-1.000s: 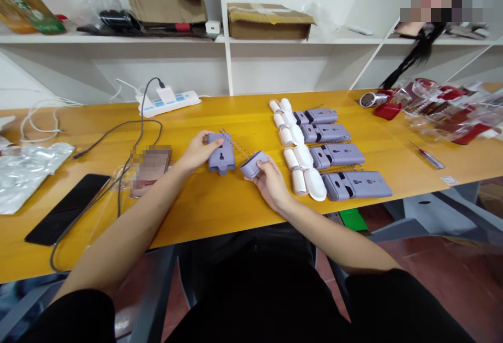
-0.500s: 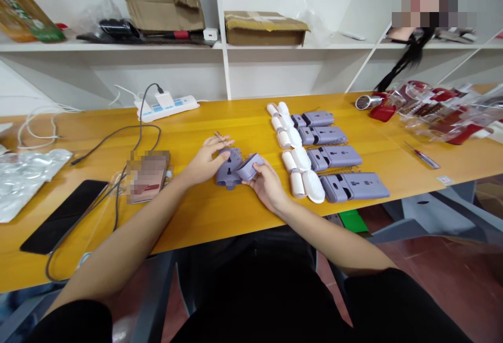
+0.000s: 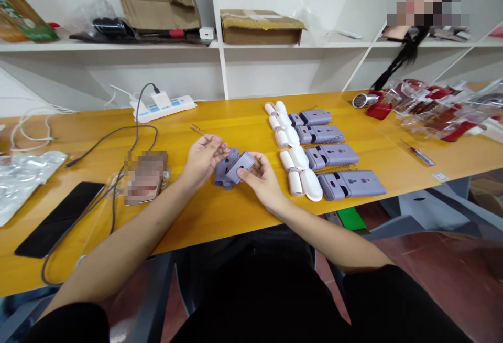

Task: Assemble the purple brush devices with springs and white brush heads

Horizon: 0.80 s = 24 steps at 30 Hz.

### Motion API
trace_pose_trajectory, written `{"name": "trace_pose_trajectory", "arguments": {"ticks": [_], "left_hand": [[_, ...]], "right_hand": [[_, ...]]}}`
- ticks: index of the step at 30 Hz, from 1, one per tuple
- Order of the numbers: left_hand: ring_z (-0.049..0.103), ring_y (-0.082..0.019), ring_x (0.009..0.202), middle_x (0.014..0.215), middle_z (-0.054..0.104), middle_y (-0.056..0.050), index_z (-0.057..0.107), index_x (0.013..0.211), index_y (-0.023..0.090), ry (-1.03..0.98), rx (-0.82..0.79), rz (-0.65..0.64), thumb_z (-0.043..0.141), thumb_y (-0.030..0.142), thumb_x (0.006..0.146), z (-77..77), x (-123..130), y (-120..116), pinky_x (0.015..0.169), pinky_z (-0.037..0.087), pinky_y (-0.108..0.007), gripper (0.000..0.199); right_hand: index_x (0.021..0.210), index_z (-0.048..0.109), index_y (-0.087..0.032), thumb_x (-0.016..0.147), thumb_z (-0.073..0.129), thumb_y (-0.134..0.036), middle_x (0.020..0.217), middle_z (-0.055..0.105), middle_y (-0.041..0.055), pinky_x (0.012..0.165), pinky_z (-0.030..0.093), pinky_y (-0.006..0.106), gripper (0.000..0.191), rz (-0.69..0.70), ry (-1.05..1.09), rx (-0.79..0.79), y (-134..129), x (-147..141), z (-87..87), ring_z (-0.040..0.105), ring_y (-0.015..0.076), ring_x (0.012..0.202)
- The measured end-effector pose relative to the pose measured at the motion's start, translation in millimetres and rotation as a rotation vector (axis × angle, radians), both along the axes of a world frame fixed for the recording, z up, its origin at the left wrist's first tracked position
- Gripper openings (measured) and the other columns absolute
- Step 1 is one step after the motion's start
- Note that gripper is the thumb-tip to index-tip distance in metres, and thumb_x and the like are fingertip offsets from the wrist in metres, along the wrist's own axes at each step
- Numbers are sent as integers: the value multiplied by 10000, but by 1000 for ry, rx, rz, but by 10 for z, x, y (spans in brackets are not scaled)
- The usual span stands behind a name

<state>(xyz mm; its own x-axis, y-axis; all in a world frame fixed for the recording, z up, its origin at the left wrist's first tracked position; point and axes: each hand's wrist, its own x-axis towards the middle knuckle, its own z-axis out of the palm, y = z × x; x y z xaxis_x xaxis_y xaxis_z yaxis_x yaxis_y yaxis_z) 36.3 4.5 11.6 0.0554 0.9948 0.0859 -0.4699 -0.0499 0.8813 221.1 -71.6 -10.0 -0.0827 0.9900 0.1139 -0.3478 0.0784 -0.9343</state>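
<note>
My left hand (image 3: 204, 159) is closed, fingertips pinched together around a thin gold-coloured chain (image 3: 197, 130) whose end sticks out past the knuckles. My right hand (image 3: 264, 179) grips a small purple plastic cover (image 3: 245, 161), held tilted with the thumb on its near side. Behind and below that cover, a flat purple plastic piece (image 3: 222, 175) with small bumps is partly hidden. To the right stands a row of purple plastic holders (image 3: 338, 155), with chains beside some of them. White oval brushes (image 3: 313, 185) and white cylinders (image 3: 295, 183) line their left ends.
A black phone (image 3: 58, 220), a grey cable (image 3: 113, 206) and a blurred-out device (image 3: 144, 178) lie left. A power strip (image 3: 165, 109) sits at the back. On the right are a screwdriver (image 3: 418, 153) and red-and-clear plastic parts (image 3: 430, 109). A shelf (image 3: 275, 46) runs behind.
My left hand has gone from spread fingers to a pinch, and the chain now trails behind it. My right hand has brought the purple cover slightly left and turned it over the flat piece.
</note>
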Motion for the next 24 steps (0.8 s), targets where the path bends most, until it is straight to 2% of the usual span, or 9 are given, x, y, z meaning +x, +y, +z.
{"name": "trace_pose_trajectory", "arguments": {"ticks": [2,5,8,10,12,14,16,19,24], "left_hand": [[776,-111,714,813,767,28,619,929,217,-21,-40,53,1058,495,834,13,-4,17,721,662,-215,529],[753,-103,692,795,735,30,606,912,214,-22,-81,92,1016,481,896,52,-27,43,699,641,-202,490],[746,-109,670,740,697,32,631,900,201,-30,-120,107,974,484,951,96,-52,58,688,639,-206,448],[735,-115,628,695,679,32,668,924,189,-22,-159,110,924,480,1006,121,-55,56,653,633,-210,396],[710,-112,572,671,681,25,708,968,171,1,-197,108,867,446,1062,138,-46,45,600,608,-203,331],[688,-103,535,669,693,16,743,1015,151,29,-216,96,829,402,1093,145,-29,31,558,575,-189,277],[680,-98,522,670,702,11,771,1059,135,57,-214,80,828,378,1093,139,-9,20,539,556,-180,252],[687,-102,530,675,715,0,799,1108,117,90,-193,54,866,366,1062,116,7,17,545,563,-182,261],[702,-104,565,698,736,-14,815,1125,102,112,-162,34,926,339,1004,83,-11,42,593,612,-195,288]], "right_hand": [[1249,582,-321,787,1029,-557,1189,746,36,977,688,425,685,2,-71,61,-52,4,39,753,229,1036],[1313,574,-334,828,1003,-578,1213,748,47,1013,682,445,693,27,-124,116,-100,85,158,759,241,1068],[1376,554,-345,866,987,-588,1196,761,43,994,684,428,712,-5,-206,190,102,337,414,765,233,1045],[1345,573,-335,886,966,-628,1172,764,45,954,690,412,672,-79,-327,264,478,621,663,769,235,1028],[1349,606,-312,949,908,-641,1162,761,55,912,691,379,599,-182,-498,292,1024,974,938,776,235,1038],[1400,630,-275,1057,810,-549,1196,768,78,897,684,344,474,-307,-665,252,1634,1346,1183,784,224,1053],[1431,653,-212,1138,685,-379,1214,784,110,908,685,347,340,-394,-831,149,2179,1675,1350,785,212,1034],[1464,678,-111,1144,568,-203,1187,801,156,899,693,392,350,-495,-1059,-4,2714,1979,1409,787,230,1004],[1376,794,-51,1099,625,-186,1188,840,210,939,662,388,351,-395,-1586,-170,3054,1988,1183,808,309,1091]]}}
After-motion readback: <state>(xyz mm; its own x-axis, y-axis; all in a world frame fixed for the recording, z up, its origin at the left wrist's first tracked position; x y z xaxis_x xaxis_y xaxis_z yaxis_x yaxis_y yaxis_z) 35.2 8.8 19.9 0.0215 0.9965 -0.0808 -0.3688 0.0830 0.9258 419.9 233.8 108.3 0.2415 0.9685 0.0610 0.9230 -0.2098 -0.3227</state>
